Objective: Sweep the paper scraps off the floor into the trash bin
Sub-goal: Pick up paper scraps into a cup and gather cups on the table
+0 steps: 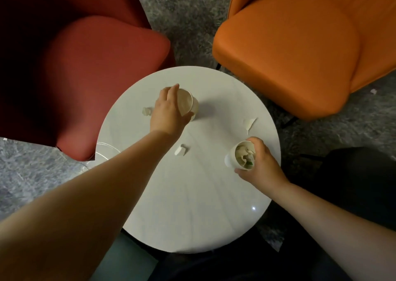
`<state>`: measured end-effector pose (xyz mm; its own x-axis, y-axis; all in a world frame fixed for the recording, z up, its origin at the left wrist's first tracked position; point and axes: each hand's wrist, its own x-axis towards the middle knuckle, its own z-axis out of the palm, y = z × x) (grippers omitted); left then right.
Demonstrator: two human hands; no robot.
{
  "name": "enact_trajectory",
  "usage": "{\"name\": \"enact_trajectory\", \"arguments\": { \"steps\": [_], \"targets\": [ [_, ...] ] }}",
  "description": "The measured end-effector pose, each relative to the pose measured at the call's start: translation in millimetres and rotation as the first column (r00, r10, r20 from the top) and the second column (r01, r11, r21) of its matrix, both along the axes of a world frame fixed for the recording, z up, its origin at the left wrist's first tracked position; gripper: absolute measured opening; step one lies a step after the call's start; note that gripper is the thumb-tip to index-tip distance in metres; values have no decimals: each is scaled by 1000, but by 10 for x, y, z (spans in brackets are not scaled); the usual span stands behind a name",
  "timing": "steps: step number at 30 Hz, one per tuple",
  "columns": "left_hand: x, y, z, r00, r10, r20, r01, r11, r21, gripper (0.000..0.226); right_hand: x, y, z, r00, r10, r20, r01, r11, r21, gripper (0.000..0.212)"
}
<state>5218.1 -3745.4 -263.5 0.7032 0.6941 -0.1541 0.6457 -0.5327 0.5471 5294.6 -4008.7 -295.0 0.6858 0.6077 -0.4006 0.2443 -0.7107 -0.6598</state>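
White round table (192, 205) holds two paper cups: the left hand (167, 111) grips the empty cup (188, 104) at eleven o'clock, the right hand (260, 163) grips the scrap-filled cup (237, 155) at three o'clock.

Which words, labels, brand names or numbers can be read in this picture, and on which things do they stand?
None can be read.
Cup in the left hand, cup: plain, no print visible.
Cup in the right hand, cup: plain outside, holds paper scraps with no readable marks.
Loose scraps on the table, red chair, orange chair: no text.
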Motion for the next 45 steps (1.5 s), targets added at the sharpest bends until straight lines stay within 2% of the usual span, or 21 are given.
{"name": "enact_trajectory", "arguments": {
  "steps": [3,5,8,13,19,21,26,29,32,36,42,45],
  "targets": [
    [65,-26,-167,989,-58,-135,55,998,-29,83,96,73,80,1000,-6,-20,8,998,68,84],
    [73,-69,-262,981,-90,-175,77,994,-82,83,164,142,130,999,-34,-29,37,993,111,83],
    [47,-191,-349,972,-154,-178,128,981,-149,85,263,279,234,995,-95,-31,99,978,182,84],
    [-36,-516,-400,948,-253,-194,229,963,-142,94,456,521,446,990,-138,14,127,942,311,84],
    [-204,-498,-381,967,-194,-165,170,974,-148,108,490,672,608,997,-51,55,29,938,345,84],
    [-332,-422,-366,976,-154,-151,133,981,-139,99,441,706,611,998,16,68,-37,946,321,85],
    [-763,-291,-427,990,-4,-144,-3,999,-50,50,313,914,494,987,155,49,-161,969,188,84],
    [-893,-273,-527,977,43,-210,-72,989,-133,40,292,1031,350,967,251,38,-252,966,53,81],
    [-881,-318,-640,968,15,-250,-74,970,-230,40,293,1057,192,930,366,32,-362,929,-81,81],
    [-759,-402,-773,968,44,-249,-116,952,-283,46,254,1045,76,921,387,32,-386,921,-49,90],
    [-676,-363,-895,962,92,-255,-160,952,-261,29,187,1020,46,931,362,53,-364,931,31,95],
    [-629,-316,-798,953,223,-204,-274,922,-275,20,149,1037,43,940,337,54,-340,939,51,92]
  ]
}}
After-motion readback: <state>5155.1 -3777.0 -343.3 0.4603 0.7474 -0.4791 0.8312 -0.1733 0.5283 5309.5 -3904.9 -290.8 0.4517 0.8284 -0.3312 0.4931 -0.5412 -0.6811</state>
